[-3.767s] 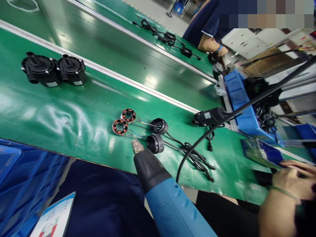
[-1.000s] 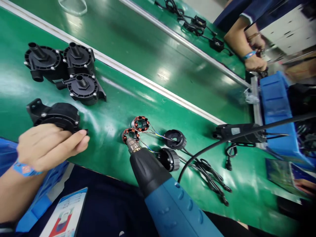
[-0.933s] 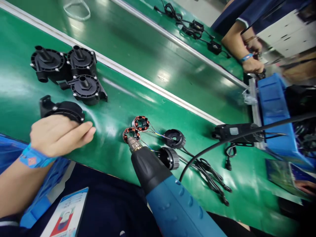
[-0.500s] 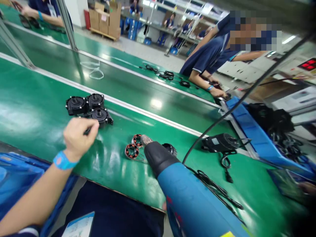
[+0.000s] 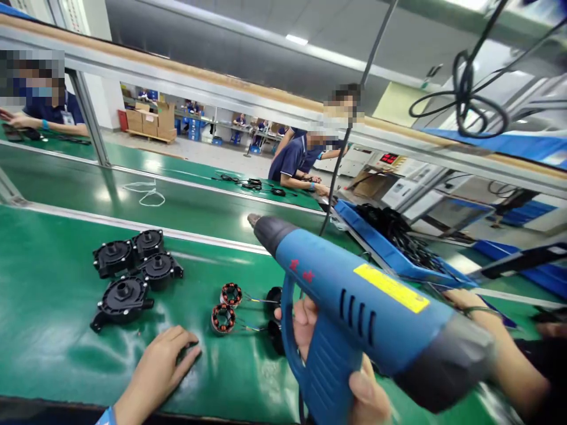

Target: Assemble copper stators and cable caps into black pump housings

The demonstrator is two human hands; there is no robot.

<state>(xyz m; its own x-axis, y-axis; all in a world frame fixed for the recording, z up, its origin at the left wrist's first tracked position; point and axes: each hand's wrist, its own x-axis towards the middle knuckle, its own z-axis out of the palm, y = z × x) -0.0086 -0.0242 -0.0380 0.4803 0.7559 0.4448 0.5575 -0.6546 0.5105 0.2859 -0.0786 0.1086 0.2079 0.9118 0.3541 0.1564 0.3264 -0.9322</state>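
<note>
My right hand grips the handle of a blue heat gun with a metal nozzle, dark grey rear cap and yellow label. Its nozzle points left and up over the bench. My left hand rests low at the bench front, thumb and fingers apart, with nothing visible in it. Just beyond it sits a black round motor housing, with several more like it grouped behind. Between my hands lie two copper-wound stator rings, their wires running to black round parts partly hidden by the heat gun.
A blue tray of black cables stands at the right. A co-worker's hand and dark sleeve are close on the right. A metal rail runs along the green bench. A black cord hangs ahead.
My left hand has drawn back toward the bench front, away from the housing it was on. The heat gun has swung up and away from the stator rings. The view has tilted up.
</note>
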